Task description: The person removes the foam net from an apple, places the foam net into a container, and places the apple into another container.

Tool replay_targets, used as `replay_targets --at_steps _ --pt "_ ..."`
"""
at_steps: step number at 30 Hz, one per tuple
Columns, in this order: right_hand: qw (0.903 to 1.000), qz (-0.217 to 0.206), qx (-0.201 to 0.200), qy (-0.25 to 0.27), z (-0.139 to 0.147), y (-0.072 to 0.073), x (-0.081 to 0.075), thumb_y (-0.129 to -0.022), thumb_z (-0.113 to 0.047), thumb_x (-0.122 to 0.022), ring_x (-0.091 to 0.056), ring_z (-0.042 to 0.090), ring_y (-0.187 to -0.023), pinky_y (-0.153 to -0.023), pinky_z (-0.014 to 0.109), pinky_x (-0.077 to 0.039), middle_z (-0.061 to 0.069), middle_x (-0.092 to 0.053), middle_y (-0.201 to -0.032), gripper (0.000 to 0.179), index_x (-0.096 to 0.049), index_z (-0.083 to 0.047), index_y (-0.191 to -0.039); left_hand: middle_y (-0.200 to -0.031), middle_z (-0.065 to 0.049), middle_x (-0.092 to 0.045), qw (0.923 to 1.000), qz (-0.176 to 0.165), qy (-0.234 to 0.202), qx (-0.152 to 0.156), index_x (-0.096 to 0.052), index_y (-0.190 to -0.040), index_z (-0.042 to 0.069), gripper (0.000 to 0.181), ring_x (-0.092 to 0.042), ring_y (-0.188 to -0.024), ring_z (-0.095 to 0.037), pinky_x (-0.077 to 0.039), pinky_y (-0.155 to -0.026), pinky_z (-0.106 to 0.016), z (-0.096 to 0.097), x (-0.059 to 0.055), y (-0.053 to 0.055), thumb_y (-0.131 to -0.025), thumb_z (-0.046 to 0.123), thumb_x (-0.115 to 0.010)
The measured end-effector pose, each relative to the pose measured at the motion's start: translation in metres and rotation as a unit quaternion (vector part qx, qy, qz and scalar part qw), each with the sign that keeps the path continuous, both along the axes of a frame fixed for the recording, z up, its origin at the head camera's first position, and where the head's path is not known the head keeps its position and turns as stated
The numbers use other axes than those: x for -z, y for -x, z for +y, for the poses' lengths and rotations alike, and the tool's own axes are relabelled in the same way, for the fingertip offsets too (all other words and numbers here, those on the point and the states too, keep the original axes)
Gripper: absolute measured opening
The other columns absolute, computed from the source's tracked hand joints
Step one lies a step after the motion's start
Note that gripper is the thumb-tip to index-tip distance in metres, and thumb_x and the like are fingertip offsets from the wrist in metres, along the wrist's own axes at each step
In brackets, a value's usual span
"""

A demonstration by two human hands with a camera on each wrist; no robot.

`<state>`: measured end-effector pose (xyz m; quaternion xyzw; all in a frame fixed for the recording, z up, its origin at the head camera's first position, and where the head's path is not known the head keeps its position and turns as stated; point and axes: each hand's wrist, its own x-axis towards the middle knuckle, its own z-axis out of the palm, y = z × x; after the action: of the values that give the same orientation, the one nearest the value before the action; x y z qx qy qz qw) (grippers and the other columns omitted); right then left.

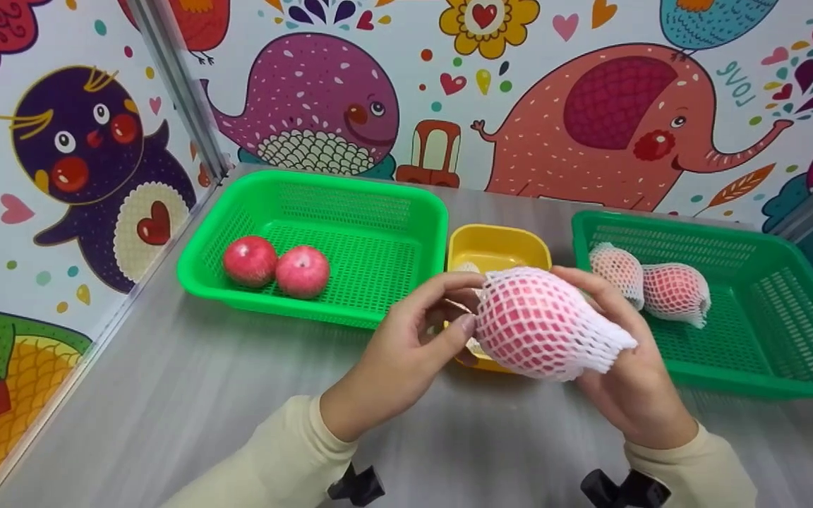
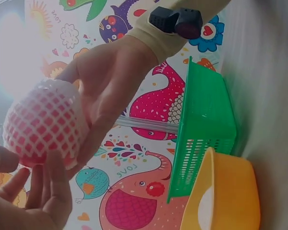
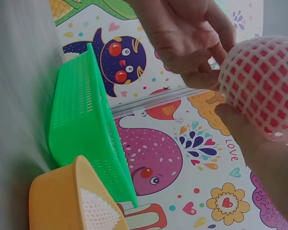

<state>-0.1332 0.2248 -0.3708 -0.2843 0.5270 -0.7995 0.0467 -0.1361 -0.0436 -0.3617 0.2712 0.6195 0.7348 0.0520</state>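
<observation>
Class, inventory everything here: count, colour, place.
Table: one, grey, below
Baskets: two, green, left and right
Container: one, yellow, between baskets
Netting: count unclear, white, in container
Bare apples: two, red, left basket
Netted apples: two, red, right basket
Held apple: one, red, white-netted, above table
Walls: several, multicoloured, around table
Posts: two, silver, wall corners
Wrist devices: two, black, wrists
Sleeves: two, cream, forearms
Left hand: one, bare, touching held apple
Right hand: one, bare, cupping held apple
</observation>
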Motion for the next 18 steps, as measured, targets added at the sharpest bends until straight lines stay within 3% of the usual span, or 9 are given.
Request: replay_targets --at_steps 4,10,18 --pt "0.9995 -0.013 0.024 -0.013 0.0 0.001 0.0 -0.111 0.007 -0.041 -0.054 0.033 -0.133 -0.107 0.038 -0.055 0.023 -0.051 -0.152 0.048 -0.047 0.001 -0.158 -0.134 -0.009 -0.057 0.9996 0.014 0.025 -0.006 -0.057 -0.152 0.018 0.044 -0.065 -0.112 -0.027 -0.065 -0.085 -0.048 -0.001 0.0 -0.002 -0.109 0.016 -0.063" --pt "0.9959 -0.024 0.077 -0.042 -0.003 0.002 0.004 -0.111 0.005 -0.053 -0.058 0.028 -0.125 -0.103 0.034 -0.057 0.015 -0.057 -0.143 0.04 -0.055 0.0 -0.15 -0.145 0.001 -0.05 0.9962 0.05 0.071 -0.009 -0.052 -0.157 0.034 0.051 -0.058 -0.127 -0.022 -0.063 -0.092 -0.043 0.0 -0.002 -0.005 -0.108 0.029 -0.066" --pt "0.9958 0.004 0.089 -0.019 -0.005 0.006 0.01 -0.106 0.014 -0.055 -0.06 0.032 -0.123 -0.1 0.034 -0.058 0.02 -0.061 -0.141 0.033 -0.063 0.005 -0.137 -0.153 0.007 -0.048 0.9955 0.053 0.074 0.027 -0.049 -0.159 0.035 0.059 -0.057 -0.134 -0.02 -0.062 -0.096 -0.041 0.002 0.0 -0.005 -0.104 0.036 -0.073"
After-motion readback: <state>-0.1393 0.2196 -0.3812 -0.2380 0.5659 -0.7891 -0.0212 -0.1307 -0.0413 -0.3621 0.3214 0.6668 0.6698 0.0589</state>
